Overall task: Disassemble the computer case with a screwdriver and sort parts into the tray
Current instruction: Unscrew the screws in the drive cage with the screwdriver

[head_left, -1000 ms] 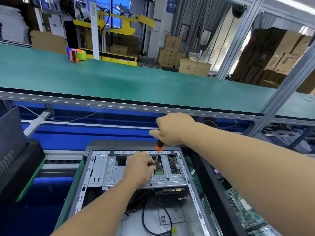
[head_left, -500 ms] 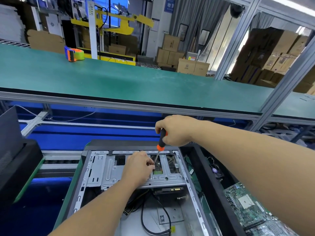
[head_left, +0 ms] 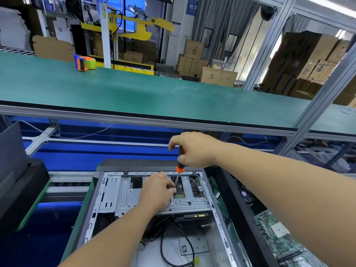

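An open computer case [head_left: 107, 191] lies on its side below me, its silver drive cage [head_left: 125, 199] across the top and black cables inside. My right hand [head_left: 194, 150] grips the black and orange handle of a screwdriver [head_left: 180, 164], whose shaft slants down to the drive cage. My left hand [head_left: 157, 190] rests on the cage with its fingers curled around the shaft near the tip. The tip itself is hidden behind those fingers.
A black tray [head_left: 238, 199] at the right of the case holds a green circuit board [head_left: 277, 234]. A black case panel [head_left: 17, 170] stands at the left. Above runs a green shelf [head_left: 154, 93] with a tape dispenser [head_left: 84, 62]; metal frame posts rise at the right.
My right hand has shifted slightly right and the screwdriver handle now shows more above the cage. My left hand stays at the shaft's tip.
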